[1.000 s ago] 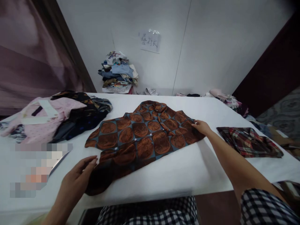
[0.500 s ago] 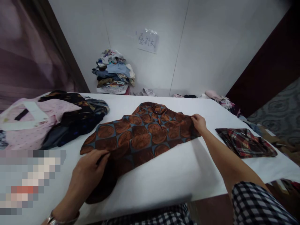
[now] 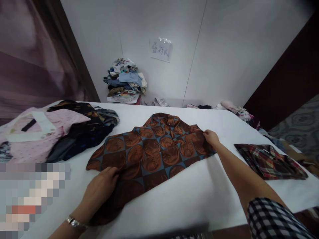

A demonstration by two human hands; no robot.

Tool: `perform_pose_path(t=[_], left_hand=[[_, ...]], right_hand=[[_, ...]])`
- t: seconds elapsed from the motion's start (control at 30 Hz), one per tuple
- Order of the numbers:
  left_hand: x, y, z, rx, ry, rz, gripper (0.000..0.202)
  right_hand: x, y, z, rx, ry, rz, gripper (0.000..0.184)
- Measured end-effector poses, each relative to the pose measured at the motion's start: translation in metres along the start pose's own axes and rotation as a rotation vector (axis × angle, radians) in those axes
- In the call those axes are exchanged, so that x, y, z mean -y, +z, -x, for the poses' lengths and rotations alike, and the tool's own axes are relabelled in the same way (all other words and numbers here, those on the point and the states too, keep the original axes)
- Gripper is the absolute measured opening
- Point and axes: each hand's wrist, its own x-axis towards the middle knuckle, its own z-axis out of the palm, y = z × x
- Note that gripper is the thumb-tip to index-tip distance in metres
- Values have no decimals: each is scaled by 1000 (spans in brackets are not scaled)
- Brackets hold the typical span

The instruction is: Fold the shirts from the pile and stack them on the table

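White wall panels at the back, dark wood trim on both sides. A white cloth-covered tabletop (image 3: 179,199) fills the foreground, matte and smooth.

Patterned shirt (image 3: 149,152): thin, slightly glossy fabric with rust-brown discs on a teal and dark brown checker. It lies flat at the middle of the tabletop, collar toward the wall. Its short left sleeve is spread outward. Its near hem is dark and rumpled, reaching toward the near edge of the tabletop.

Left hand (image 3: 99,189): at the shirt's near-left edge, palm down, fingers curled and closed on a fold of the cloth. The forearm comes in low from the near edge, with a metal wristwatch (image 3: 76,223) on the wrist.

Right hand (image 3: 211,137): at the shirt's right edge, fingers drawn together and pinching the fabric there. The arm is extended nearly straight, and a black-and-white checked sleeve (image 3: 274,219) shows at the upper arm.

Left of the shirt: a heap of dark, limp garments (image 3: 82,129), and just beyond it a pink dotted garment with white bands (image 3: 37,132).
Right of the shirt, well apart: a folded red-and-green plaid shirt (image 3: 269,161), flat and roughly rectangular.
Behind the shirt, against the wall: a tall stack of mixed folded clothes (image 3: 126,81), with a paper sign under clear film (image 3: 161,49) above and to its right.
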Motion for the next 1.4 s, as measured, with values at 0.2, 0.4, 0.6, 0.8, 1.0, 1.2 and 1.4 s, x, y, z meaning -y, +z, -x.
perform_pose_path(t=[0.2,0.4,0.6,0.8,1.0,1.2,1.4], left_hand=[[-11,-1,9,-226,128,-20,39],[-32,26,35,-79,299,101,30],[-23,51,41,-87,255,77,32],[-18,48,42,-100,288,102,30],[-39,18,24,-95,161,475,26],[-81,-3,-17,309,-241,1327,67],[-88,6,-24,511,-483,1532,71]], right_hand=[[25,-3,-20,43,-90,105,26],[88,31,-52,189,-212,34,25],[137,82,-71,234,-112,15,32],[157,94,-80,178,-94,-117,21],[201,32,-74,70,-288,-369,32],[203,-35,65,446,-981,-546,19],[96,-31,80,203,-580,-373,22]])
